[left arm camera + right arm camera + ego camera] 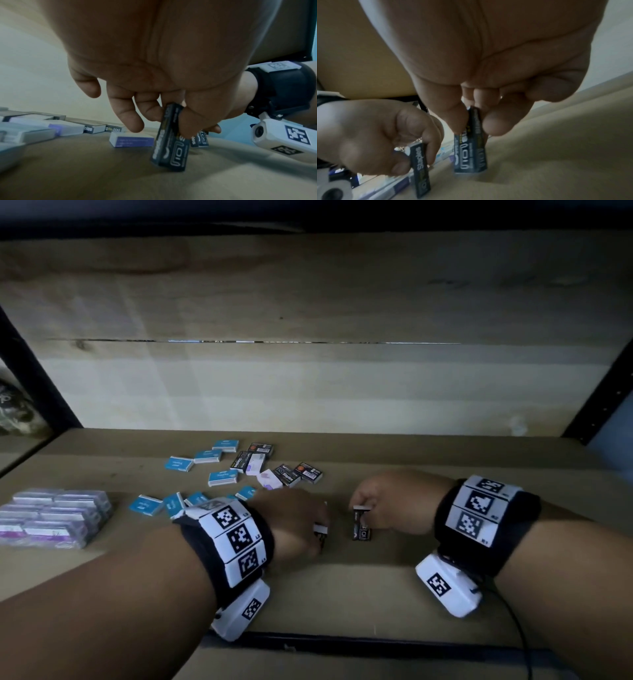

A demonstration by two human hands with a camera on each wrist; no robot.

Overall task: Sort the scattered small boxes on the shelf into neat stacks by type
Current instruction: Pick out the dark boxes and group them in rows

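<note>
Both forearms reach in over the front edge of the shelf [394, 446], each with a black wristband carrying square printed markers and a white camera unit beneath. The left hand [294, 522] pinches a black staples box [169, 140] between thumb and fingers, standing it on end with its lower end touching the shelf board. The right hand [387, 505] pinches a second black staples box [362, 523] the same way, also upright on its end on the board, just beside the first with a small gap between the two. Both hands are narrowly closed around their boxes.

Behind the hands lies the unsorted scatter. Blue boxes [222, 477] lie flat and at odd angles toward the left and centre, some partly hidden by the left wrist. To their right sits a loose cluster of more black boxes [308, 471] mixed with white-and-purple boxes [270, 478], several touching or overlapping one another. At the far left edge of the shelf is a neat block of purple-and-white boxes [54, 517], packed close in rows and layers, blurred in the head view. None of the boxes shows its contents; all appear closed.

A black upright post [37, 378] frames the left side and another the right, with a pale wooden back panel [308, 392] behind.
</note>
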